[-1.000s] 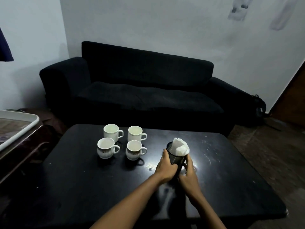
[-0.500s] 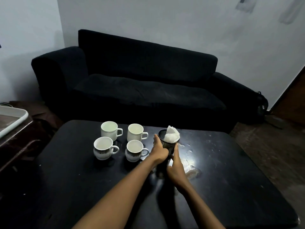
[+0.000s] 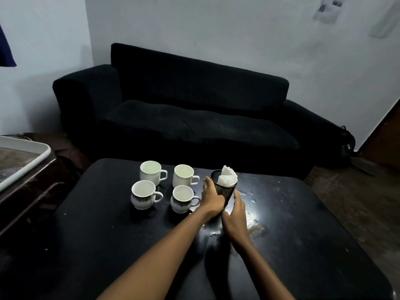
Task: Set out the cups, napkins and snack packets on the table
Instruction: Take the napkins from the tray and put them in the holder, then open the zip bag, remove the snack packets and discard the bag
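A black mesh napkin holder (image 3: 225, 191) with white napkins (image 3: 227, 179) stuffed in it stands on the black table (image 3: 303, 234), just right of the cups. My left hand (image 3: 211, 199) grips its left side, thumb up near the rim. Low on its right side, my right hand (image 3: 234, 214) holds the base. Four white cups stand in a square left of the holder: back left (image 3: 151, 173), back right (image 3: 184, 176), front left (image 3: 144, 194) and front right (image 3: 184, 199), all with handles to the right. No snack packets are in view.
A black sofa (image 3: 194, 118) stands right behind the table. A white tray (image 3: 26, 161) lies on a dark side table at the left edge. Wet smears (image 3: 255, 226) shine on the tabletop right of my hands. Brown floor shows at the right.
Both hands have carried the napkin holder away from me and leftward, so it now stands close beside the back right cup. The cups have not moved.
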Motion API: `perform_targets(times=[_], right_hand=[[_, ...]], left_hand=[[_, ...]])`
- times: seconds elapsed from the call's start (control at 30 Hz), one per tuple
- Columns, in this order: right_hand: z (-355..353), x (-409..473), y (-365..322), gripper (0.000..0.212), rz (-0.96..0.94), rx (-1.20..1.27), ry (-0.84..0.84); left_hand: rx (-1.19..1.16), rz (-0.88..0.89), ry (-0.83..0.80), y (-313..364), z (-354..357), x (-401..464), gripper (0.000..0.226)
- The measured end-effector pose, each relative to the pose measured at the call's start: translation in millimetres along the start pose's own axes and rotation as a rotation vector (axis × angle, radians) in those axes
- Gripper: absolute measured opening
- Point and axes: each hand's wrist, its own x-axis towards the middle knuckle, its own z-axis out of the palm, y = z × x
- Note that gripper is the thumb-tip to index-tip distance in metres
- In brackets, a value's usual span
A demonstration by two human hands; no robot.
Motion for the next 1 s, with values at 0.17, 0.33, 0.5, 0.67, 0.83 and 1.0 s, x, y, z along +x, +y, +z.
perform_targets(times=[0.17, 0.33, 0.5, 0.67, 0.83, 1.0], right_hand=[[-8.7, -22.5, -15.6, 0.057, -0.032, -0.012, 0.006], [-9.3, -52.3, -39.5, 0.051, -0.114, 0.02, 0.009], [0.9, -86.3, -67.5, 0.05, -0.266, -0.011, -0.026], [24.6, -118.9, -104.1, 0.043, -0.451, -0.034, -0.084], [62.1, -149.7, -154.1, 0.045, -0.6, -0.032, -0.207], [109.5, -180.1, -203.0, 0.051, -0.745, -0.067, -0.343]], left_hand=[[-0.079, 0.093, 0.084, -3.4, -6.8, -35.2, 0.069], [-0.056, 0.177, 0.094, -13.7, -28.7, -81.4, 0.059], [0.066, 0.25, 0.189, -17.7, -70.5, -128.6, 0.054], [0.194, 0.296, 0.288, -21.7, -129.0, -174.4, 0.056], [0.317, 0.298, 0.394, -37.2, -196.1, -213.5, 0.057], [0.413, 0.297, 0.509, -66.6, -268.0, -244.8, 0.06]])
